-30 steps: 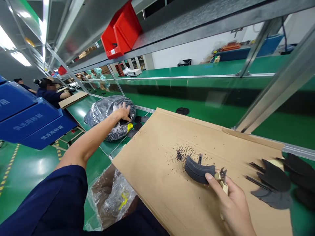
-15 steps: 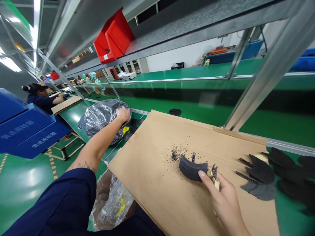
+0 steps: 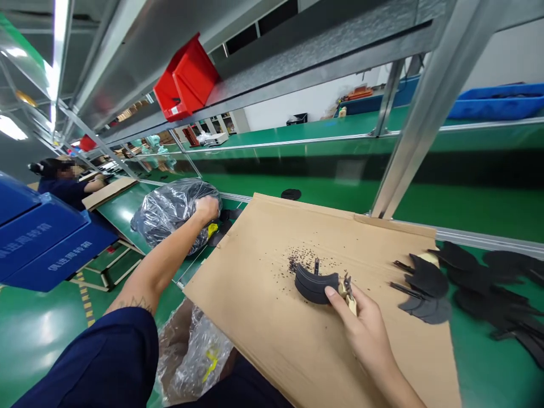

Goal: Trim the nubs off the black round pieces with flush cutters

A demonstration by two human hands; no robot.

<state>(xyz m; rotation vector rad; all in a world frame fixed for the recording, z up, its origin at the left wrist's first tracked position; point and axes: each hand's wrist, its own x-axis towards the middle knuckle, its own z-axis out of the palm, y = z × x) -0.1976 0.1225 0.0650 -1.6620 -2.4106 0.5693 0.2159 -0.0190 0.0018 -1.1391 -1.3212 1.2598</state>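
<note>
A curved, matt black part (image 3: 317,287) with a groove along its outer side is being held over a flat brown cardboard sheet (image 3: 250,289). The person's right hand (image 3: 365,323) is gripping its end, and is also holding cutters with cream handles (image 3: 351,303). Small black crumbs (image 3: 294,263) are lying scattered behind the part. Flat black pieces (image 3: 429,277) are lying at the sheet's right edge and on the green table (image 3: 480,362). On the left, a bulging clear plastic bag (image 3: 168,205) is containing dark contents; the left hand (image 3: 207,208) is resting there with bent fingers, but whether it is gripping something, I cannot tell. Below, an open brown cardboard box (image 3: 181,328) is holding crumpled clear plastic (image 3: 198,354). Above, an open red plastic bin (image 3: 187,79) is standing on a grey metal shelf (image 3: 263,79), with something small and dark inside.
</note>
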